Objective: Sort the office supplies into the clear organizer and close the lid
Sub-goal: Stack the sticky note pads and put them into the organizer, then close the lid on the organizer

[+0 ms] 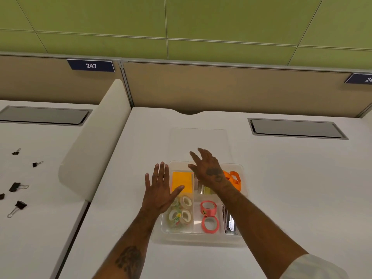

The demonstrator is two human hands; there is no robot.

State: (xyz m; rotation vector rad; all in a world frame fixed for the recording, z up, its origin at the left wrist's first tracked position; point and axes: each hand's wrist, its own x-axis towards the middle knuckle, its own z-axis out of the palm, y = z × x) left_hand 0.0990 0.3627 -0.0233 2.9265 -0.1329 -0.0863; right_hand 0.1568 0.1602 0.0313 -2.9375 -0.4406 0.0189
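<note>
The clear organizer [198,237] sits on the white desk in front of me, uncovered. Its compartments hold an orange sticky-note pad [182,179], clear tape rolls [180,215], two pink tape rolls [209,216], an orange ribbon [234,179] and metal pieces [229,221]. The clear lid [198,143] lies flat on the desk just behind the organizer. My left hand [161,190] hovers over the organizer's left edge, fingers spread, holding nothing. My right hand [207,169] is above the far middle compartments, fingers apart and reaching toward the lid, also holding nothing.
A curved white divider [94,141] separates this desk from the left desk, where several black binder clips [18,187] lie scattered. A grey cable hatch [296,128] is set in the desk at the far right. Tan partition panels stand behind.
</note>
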